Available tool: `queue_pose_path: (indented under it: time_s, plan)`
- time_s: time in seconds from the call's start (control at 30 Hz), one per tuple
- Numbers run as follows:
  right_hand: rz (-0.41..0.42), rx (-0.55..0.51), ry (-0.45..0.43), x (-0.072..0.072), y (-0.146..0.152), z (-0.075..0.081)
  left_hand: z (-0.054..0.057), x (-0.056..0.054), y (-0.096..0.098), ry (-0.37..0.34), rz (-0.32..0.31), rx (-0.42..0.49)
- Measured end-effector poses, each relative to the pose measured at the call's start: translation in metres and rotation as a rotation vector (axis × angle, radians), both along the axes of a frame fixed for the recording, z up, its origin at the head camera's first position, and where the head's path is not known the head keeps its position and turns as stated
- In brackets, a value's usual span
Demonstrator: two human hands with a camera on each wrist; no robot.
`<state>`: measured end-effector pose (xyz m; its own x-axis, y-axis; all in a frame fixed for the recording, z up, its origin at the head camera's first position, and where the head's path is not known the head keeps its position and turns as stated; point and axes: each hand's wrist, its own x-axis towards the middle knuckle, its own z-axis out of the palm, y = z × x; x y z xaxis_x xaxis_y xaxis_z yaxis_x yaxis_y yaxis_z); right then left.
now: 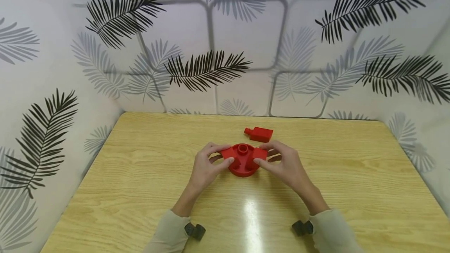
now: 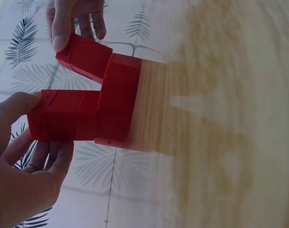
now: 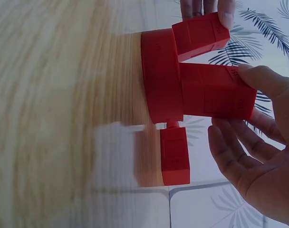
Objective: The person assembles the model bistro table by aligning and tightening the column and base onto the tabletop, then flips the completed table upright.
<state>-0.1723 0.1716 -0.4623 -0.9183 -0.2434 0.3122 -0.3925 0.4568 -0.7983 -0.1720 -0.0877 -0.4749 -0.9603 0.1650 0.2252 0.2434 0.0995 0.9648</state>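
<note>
Both hands work at a round red base (image 1: 242, 173) that sits flat on the table, with a ring-shaped socket showing at its far side. At its left, my left hand (image 1: 205, 167) pinches a red block (image 2: 63, 115) between thumb and fingers. On the other side, a similar red block (image 3: 216, 90) is gripped by my right hand (image 1: 286, 163). Each block stands upright, its lower end right at the base's top face, and leans outward a little. Behind the base lies a third red block (image 1: 261, 134) on its side, with a narrow peg at its left end.
The light wood-grain table (image 1: 140, 182) ends at a wall (image 1: 242, 93) hung with a leaf-patterned covering. A dark wrist camera (image 1: 195, 231) is worn at the left sleeve, and another wrist camera (image 1: 302, 228) at the right sleeve.
</note>
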Motion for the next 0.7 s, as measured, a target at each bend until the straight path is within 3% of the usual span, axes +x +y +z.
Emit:
queue_pose_path:
  time_s: [0.47, 0.7]
  plan:
    - [-0.085, 0.040, 0.128, 0.005, -0.011, -0.002, 0.002, 0.001, 0.001, 0.002, 0.006, -0.004]
    - [-0.137, 0.077, 0.143, 0.009, -0.015, -0.003, 0.000, 0.000, 0.001, 0.018, 0.008, -0.002]
